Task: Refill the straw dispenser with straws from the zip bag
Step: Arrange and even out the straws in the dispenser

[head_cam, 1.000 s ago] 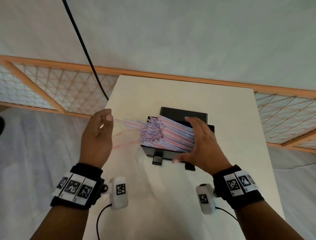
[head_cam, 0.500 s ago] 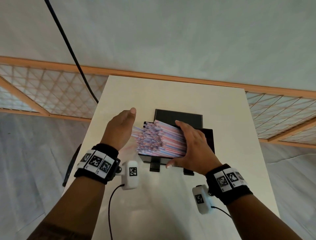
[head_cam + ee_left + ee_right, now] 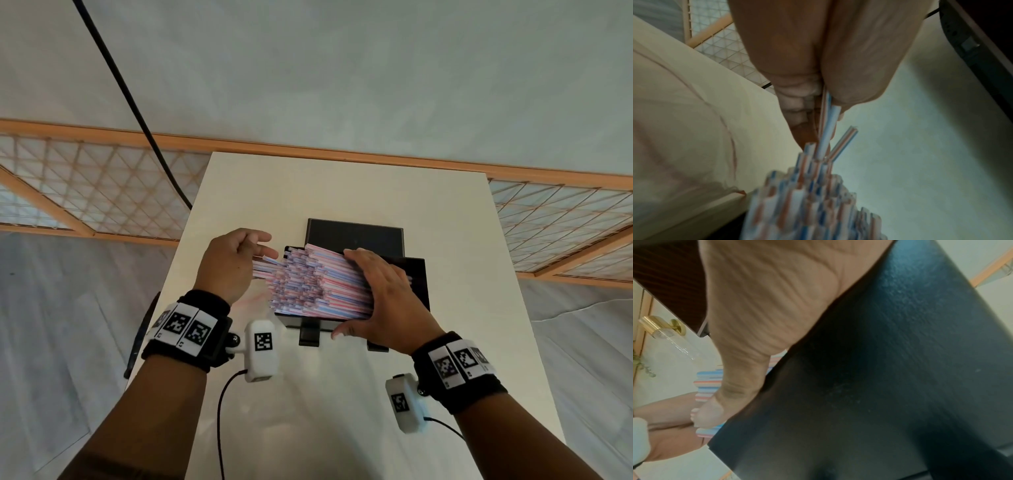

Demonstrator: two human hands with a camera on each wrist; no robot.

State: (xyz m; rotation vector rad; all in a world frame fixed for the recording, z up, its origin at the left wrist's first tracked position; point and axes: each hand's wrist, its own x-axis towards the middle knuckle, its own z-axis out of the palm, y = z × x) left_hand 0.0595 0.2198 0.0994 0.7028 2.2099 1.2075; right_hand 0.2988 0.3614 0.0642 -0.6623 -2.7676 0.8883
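A thick bundle of red, white and blue striped straws (image 3: 318, 284) lies in the open black straw dispenser (image 3: 416, 274), its ends sticking out to the left. My right hand (image 3: 383, 301) clasps the bundle, fingers over the top and thumb along the near side (image 3: 709, 415). My left hand (image 3: 236, 263) is at the protruding ends; in the left wrist view its thumb and finger pinch a couple of straws (image 3: 827, 113) above the bundle (image 3: 813, 203). The clear zip bag (image 3: 684, 138) lies flat on the table left of the dispenser.
The dispenser's lid (image 3: 356, 233) stands open behind it. The narrow cream table (image 3: 342, 185) has bare surface in front and behind. A black cable (image 3: 137, 102) hangs at the upper left. Wooden lattice screens (image 3: 85, 192) flank the table on both sides.
My left hand came in from the table's left edge to the straw ends, pushed against them, and now pinches a few that stick out. The right hand stayed on the bundle.
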